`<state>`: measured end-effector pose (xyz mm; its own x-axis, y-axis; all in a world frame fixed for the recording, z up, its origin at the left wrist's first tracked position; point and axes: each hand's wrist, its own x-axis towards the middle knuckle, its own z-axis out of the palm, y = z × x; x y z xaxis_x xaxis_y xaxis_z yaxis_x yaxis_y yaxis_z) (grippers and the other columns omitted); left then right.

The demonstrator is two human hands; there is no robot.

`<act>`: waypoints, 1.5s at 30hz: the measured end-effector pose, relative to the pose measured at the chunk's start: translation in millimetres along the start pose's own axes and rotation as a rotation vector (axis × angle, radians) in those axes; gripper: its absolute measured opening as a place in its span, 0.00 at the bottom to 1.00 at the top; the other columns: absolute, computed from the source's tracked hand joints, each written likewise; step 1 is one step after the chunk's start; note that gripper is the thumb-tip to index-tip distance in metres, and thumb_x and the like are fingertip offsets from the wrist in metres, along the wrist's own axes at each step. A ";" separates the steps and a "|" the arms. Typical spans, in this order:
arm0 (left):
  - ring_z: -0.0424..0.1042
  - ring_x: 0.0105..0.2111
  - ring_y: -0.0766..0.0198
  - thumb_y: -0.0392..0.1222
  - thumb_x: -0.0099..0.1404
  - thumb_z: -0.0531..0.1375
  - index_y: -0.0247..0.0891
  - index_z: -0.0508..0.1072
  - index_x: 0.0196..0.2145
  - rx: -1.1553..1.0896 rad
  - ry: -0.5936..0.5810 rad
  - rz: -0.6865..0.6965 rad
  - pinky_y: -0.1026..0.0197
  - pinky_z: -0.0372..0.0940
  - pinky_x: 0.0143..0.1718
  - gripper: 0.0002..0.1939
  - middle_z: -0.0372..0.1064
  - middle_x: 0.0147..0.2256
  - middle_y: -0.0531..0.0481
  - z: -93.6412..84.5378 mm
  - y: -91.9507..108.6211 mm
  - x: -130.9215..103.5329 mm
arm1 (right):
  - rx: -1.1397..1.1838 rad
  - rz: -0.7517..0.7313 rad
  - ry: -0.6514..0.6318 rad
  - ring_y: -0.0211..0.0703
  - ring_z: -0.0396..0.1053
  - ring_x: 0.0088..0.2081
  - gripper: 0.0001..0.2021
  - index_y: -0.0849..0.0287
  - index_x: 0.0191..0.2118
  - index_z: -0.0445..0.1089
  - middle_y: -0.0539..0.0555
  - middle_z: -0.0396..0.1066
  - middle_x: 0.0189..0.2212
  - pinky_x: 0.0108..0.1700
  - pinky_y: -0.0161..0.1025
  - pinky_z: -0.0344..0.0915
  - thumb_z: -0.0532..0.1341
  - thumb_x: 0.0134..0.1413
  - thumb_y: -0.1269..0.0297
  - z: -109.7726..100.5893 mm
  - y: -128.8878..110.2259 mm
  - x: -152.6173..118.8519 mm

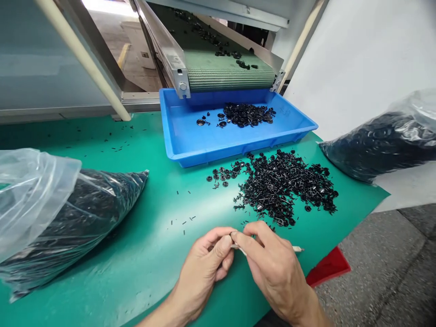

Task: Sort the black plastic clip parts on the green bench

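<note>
Over the near edge of the green tabletop, my left hand (207,265) is closed in a pinch of thumb and forefinger. Its fingertips meet those of my right hand (272,263), and whatever small dark thing sits between them is mostly hidden. My right hand is wrapped round a thin pale tool (298,249); one end sticks out past the right side of the hand, and a pale piece shows near the fingertips. Just beyond my hands lies a large heap of small black plastic parts (282,181), some disc-shaped with thin stems.
A blue tray (204,156) holding black discs stands under the end of a green conveyor belt (231,77) carrying more. Clear plastic bags of black parts lie left (98,204) and right (378,141). Tiny black scraps dot the green tabletop (153,254). A red bin (329,268) sits below the right edge.
</note>
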<state>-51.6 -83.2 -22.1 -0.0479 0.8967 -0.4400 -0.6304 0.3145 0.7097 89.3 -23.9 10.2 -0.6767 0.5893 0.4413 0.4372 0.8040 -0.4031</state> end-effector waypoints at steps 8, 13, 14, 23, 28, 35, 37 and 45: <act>0.49 0.16 0.76 0.45 0.57 0.69 0.39 0.73 0.37 -0.100 0.010 0.017 0.72 0.40 0.15 0.13 0.64 0.20 0.59 1.3 5.8 0.0 | 0.352 0.244 -0.251 0.42 0.67 0.36 0.24 0.57 0.54 0.66 0.56 0.66 0.40 0.37 0.39 0.67 0.46 0.55 0.79 -16.4 -3.7 -5.2; 0.48 0.16 0.76 0.47 0.56 0.69 0.36 0.74 0.34 -0.078 -0.025 -0.017 0.72 0.41 0.15 0.14 0.63 0.19 0.58 1.4 7.9 0.9 | 0.375 0.324 -0.154 0.40 0.66 0.35 0.22 0.51 0.52 0.69 0.52 0.65 0.36 0.38 0.39 0.65 0.48 0.59 0.78 -15.1 -3.6 -4.5; 0.47 0.16 0.76 0.48 0.56 0.69 0.35 0.74 0.34 -0.061 -0.031 -0.030 0.72 0.41 0.16 0.14 0.60 0.17 0.59 1.1 7.7 1.0 | 0.387 0.333 -0.160 0.39 0.67 0.35 0.22 0.49 0.52 0.69 0.51 0.65 0.36 0.37 0.38 0.65 0.48 0.60 0.77 -15.1 -4.3 -3.6; 0.43 0.15 0.76 0.53 0.58 0.66 0.36 0.73 0.35 -0.032 -0.025 -0.025 0.70 0.39 0.16 0.17 0.54 0.14 0.62 2.0 5.0 0.3 | 0.235 0.285 -0.005 0.37 0.67 0.31 0.15 0.55 0.45 0.72 0.51 0.65 0.31 0.34 0.35 0.63 0.50 0.64 0.74 2.9 -13.6 -6.2; 0.45 0.16 0.76 0.50 0.61 0.65 0.34 0.74 0.37 -0.004 -0.051 -0.043 0.70 0.39 0.16 0.15 0.56 0.16 0.61 3.5 6.8 -0.5 | 0.176 0.269 0.009 0.39 0.65 0.29 0.15 0.60 0.42 0.71 0.53 0.64 0.31 0.31 0.35 0.64 0.48 0.62 0.76 1.6 -17.6 -7.6; 0.50 0.17 0.78 0.45 0.57 0.69 0.35 0.78 0.36 -0.020 0.041 -0.004 0.71 0.43 0.15 0.13 0.72 0.28 0.50 5.1 7.7 -0.2 | 0.068 0.209 -0.076 0.45 0.68 0.33 0.21 0.64 0.52 0.68 0.57 0.69 0.33 0.33 0.40 0.67 0.45 0.59 0.80 -11.6 -12.2 -13.8; 0.50 0.17 0.78 0.45 0.56 0.70 0.34 0.78 0.37 -0.017 0.060 -0.011 0.71 0.43 0.15 0.14 0.72 0.27 0.50 5.4 7.5 0.0 | -0.033 0.168 -0.034 0.46 0.68 0.31 0.19 0.66 0.51 0.68 0.56 0.70 0.30 0.32 0.41 0.65 0.46 0.62 0.78 -7.5 -11.0 -17.1; 0.48 0.16 0.77 0.47 0.56 0.69 0.34 0.76 0.36 0.049 0.078 0.043 0.69 0.42 0.17 0.15 0.65 0.19 0.56 5.8 2.8 -1.3 | -0.150 0.175 -0.044 0.47 0.67 0.32 0.17 0.67 0.48 0.70 0.57 0.68 0.30 0.32 0.43 0.63 0.46 0.63 0.78 2.9 -18.3 -18.3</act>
<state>-48.8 -81.6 -16.3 -0.1352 0.8832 -0.4490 -0.5879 0.2933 0.7539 92.0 -49.7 7.2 -0.6065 0.7192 0.3389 0.6307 0.6948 -0.3456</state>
